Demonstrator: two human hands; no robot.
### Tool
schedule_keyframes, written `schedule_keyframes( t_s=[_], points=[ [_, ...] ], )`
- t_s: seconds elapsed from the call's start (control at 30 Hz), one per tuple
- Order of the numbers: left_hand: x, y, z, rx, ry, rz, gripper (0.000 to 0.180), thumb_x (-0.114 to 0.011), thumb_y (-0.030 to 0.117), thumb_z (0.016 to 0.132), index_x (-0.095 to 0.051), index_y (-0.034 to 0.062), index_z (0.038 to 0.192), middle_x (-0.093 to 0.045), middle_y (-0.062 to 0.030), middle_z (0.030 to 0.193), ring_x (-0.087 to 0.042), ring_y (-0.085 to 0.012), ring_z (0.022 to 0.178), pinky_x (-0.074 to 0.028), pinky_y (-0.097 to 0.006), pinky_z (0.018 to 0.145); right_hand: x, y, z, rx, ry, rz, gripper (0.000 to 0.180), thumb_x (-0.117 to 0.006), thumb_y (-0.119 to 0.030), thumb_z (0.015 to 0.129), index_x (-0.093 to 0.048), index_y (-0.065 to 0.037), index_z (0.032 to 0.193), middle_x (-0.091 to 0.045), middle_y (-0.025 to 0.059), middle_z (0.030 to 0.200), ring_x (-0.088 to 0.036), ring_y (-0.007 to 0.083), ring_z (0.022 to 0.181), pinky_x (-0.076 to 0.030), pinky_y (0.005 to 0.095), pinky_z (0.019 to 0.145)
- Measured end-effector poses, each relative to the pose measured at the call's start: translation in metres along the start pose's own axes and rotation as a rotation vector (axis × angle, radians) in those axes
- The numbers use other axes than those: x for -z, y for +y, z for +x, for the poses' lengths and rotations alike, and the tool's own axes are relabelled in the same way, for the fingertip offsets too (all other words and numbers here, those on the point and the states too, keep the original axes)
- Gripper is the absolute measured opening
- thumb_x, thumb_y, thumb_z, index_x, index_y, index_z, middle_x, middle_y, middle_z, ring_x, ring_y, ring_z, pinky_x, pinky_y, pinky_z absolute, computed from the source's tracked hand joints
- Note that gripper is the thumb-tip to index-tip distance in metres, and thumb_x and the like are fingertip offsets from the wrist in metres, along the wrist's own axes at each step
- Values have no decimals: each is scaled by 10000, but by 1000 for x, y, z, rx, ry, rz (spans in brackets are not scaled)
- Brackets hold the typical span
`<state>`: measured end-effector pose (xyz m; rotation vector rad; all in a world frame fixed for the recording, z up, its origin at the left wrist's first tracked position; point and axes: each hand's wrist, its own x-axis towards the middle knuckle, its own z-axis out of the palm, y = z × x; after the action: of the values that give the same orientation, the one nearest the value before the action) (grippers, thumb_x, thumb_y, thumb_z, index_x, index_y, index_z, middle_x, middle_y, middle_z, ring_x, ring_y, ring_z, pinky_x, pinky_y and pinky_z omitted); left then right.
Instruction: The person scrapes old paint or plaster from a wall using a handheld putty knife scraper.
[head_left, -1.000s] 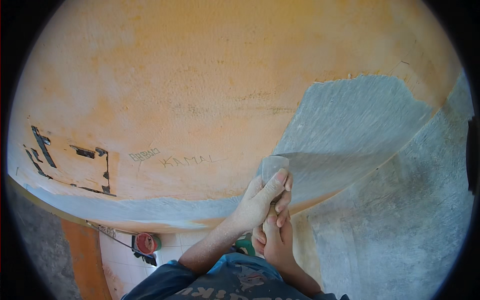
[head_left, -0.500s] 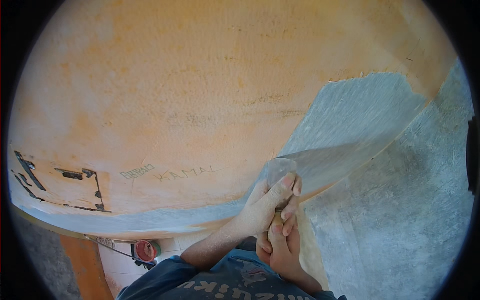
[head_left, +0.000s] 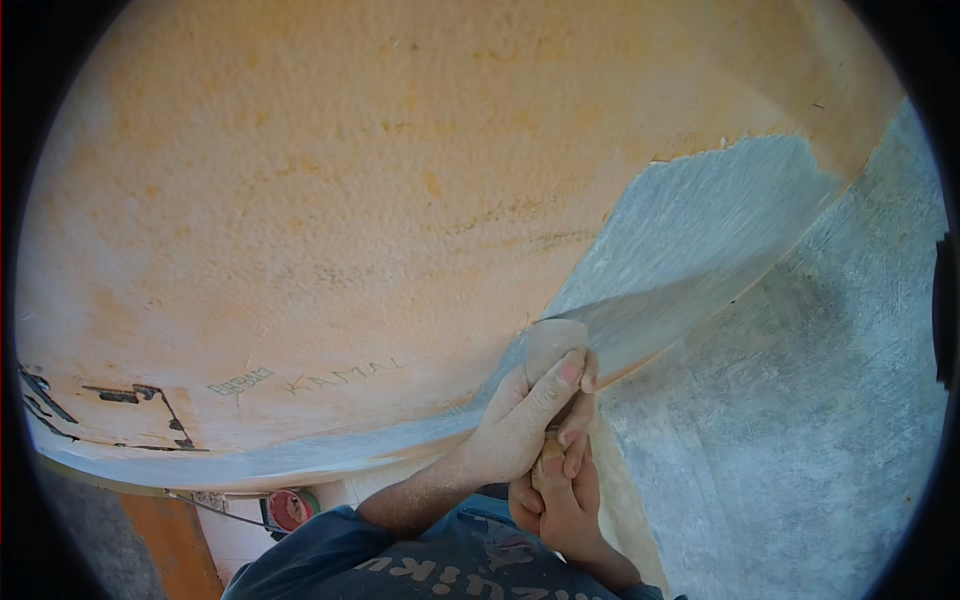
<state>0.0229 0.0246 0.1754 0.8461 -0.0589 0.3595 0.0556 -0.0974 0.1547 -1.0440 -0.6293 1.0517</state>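
Both hands grip a scraper with a broad blade (head_left: 556,343), which lies against the wall along the lower left edge of a bare grey patch (head_left: 700,220). My left hand (head_left: 515,420) is dusted white and closed round the upper part of the scraper, its thumb along the blade. Just below it, my right hand (head_left: 566,498) is closed round the handle, mostly hiding it. To the left of the blade the wall still carries peach-orange paint (head_left: 380,230).
A plain grey wall (head_left: 780,430) meets the painted one at a corner on the right. Black outlines (head_left: 165,410) mark the painted wall at lower left. Below them, a bucket with reddish contents (head_left: 290,508) stands on pale floor tiles, near an orange strip (head_left: 175,535).
My view has shifted a little, so the wall markings sit farther left and lower. The blade shows slightly farther left, and both hands keep their grip.
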Motion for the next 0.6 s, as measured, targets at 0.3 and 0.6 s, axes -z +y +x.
schedule_keyframes(
  t_s=[0.3,0.6],
  points=[
    [1,-5,0,-15,92,29,316,-370,395,1022,-441,90,983,-431,-14,624,-469,-102,459,-447,-237,472,2,-4,-2,-88,-14,119,220,-380,-258,1025,-382,-40,1053,-410,18,622,-364,73,451,-296,217,394],
    [0,-4,-1,-18,100,28,301,-383,381,1021,-446,92,965,-426,-13,598,-474,-111,439,-430,-239,442,-5,-10,2,23,-22,-39,258,-338,-296,1030,-361,-70,1152,-393,30,613,-301,72,417,-268,209,344]
  ],
)
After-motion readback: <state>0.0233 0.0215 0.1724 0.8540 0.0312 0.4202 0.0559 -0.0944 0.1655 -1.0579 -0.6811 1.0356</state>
